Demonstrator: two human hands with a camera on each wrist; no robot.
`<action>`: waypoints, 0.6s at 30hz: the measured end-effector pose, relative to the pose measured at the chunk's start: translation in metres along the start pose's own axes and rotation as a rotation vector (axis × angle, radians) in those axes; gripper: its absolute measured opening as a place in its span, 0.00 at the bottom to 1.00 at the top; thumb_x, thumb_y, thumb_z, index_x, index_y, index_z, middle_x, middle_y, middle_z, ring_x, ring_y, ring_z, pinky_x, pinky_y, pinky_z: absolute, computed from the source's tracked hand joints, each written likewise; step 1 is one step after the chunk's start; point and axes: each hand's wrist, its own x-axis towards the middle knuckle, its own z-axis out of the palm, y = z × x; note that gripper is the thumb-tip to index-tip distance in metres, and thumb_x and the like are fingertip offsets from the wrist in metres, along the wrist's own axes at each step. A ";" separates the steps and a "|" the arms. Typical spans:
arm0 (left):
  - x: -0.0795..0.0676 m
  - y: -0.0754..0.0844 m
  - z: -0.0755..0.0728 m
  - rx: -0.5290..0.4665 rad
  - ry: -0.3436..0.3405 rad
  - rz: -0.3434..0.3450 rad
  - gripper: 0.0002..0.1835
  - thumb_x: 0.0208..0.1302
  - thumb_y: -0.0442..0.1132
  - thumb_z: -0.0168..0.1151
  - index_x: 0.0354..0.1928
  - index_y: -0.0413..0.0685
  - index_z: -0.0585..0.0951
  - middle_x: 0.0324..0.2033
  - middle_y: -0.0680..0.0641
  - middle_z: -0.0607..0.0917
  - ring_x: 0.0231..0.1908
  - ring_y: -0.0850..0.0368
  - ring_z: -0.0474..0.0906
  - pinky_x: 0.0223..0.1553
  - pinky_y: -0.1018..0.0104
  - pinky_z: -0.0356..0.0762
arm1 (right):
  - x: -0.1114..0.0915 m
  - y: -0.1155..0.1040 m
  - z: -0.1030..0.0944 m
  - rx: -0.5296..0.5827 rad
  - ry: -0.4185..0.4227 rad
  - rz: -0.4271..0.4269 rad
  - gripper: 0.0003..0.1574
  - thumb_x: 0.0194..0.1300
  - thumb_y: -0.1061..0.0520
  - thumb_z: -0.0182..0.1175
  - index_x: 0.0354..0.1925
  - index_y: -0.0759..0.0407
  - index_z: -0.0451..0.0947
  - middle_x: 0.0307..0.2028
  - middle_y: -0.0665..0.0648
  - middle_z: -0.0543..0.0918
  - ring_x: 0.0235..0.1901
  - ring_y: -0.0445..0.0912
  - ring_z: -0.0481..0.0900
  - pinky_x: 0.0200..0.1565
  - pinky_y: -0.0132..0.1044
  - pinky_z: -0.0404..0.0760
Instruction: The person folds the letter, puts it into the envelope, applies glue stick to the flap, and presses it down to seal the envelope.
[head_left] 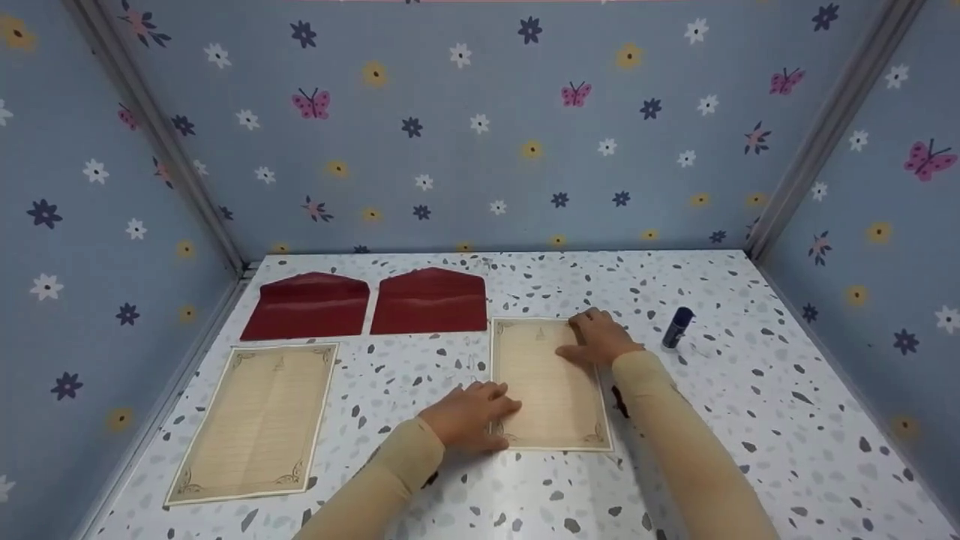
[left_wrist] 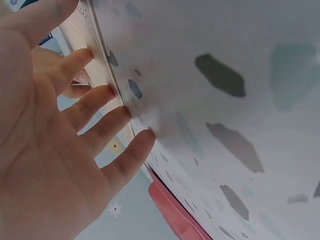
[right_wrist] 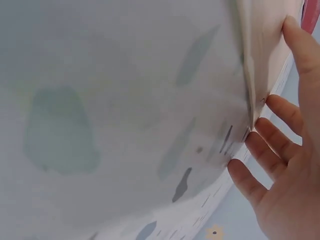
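A cream sheet of paper (head_left: pixel 551 390) with ornate printed corners lies flat on the speckled table. My left hand (head_left: pixel 469 416) rests at its lower left edge, and the left wrist view shows the fingers (left_wrist: pixel 125 160) spread and nearly straight along that edge. At the upper right corner my right hand (head_left: pixel 602 337) touches the sheet. Its fingertips meet the paper's edge and the table in the right wrist view, the thumb (right_wrist: pixel 300 42) lying over the paper. Neither hand grips anything.
A second matching sheet (head_left: pixel 255 424) lies at the left. Behind it stand out two dark red envelopes, one left (head_left: pixel 307 307) and one right (head_left: pixel 431 304), flaps up. A small dark blue glue stick (head_left: pixel 678 328) stands right of my right hand. Flower-patterned walls (head_left: pixel 480 150) enclose the table.
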 end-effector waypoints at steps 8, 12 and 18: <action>0.001 0.000 0.002 0.003 0.003 0.004 0.35 0.66 0.62 0.61 0.74 0.67 0.67 0.75 0.51 0.62 0.73 0.48 0.57 0.70 0.46 0.56 | -0.003 0.000 0.001 -0.021 -0.022 0.014 0.51 0.65 0.32 0.62 0.75 0.55 0.61 0.71 0.66 0.64 0.69 0.63 0.60 0.67 0.60 0.61; 0.002 -0.001 0.003 -0.005 0.005 -0.001 0.35 0.66 0.62 0.61 0.74 0.67 0.67 0.75 0.50 0.61 0.73 0.48 0.57 0.70 0.45 0.55 | -0.003 -0.003 0.001 -0.021 -0.035 0.015 0.52 0.65 0.32 0.63 0.76 0.53 0.59 0.70 0.65 0.65 0.69 0.63 0.61 0.66 0.60 0.63; 0.001 -0.001 0.001 -0.013 0.010 0.008 0.34 0.68 0.61 0.61 0.74 0.66 0.67 0.75 0.49 0.61 0.73 0.48 0.56 0.70 0.44 0.54 | -0.002 -0.005 -0.001 0.012 -0.044 0.032 0.54 0.64 0.33 0.65 0.77 0.53 0.57 0.70 0.65 0.64 0.68 0.63 0.61 0.65 0.61 0.65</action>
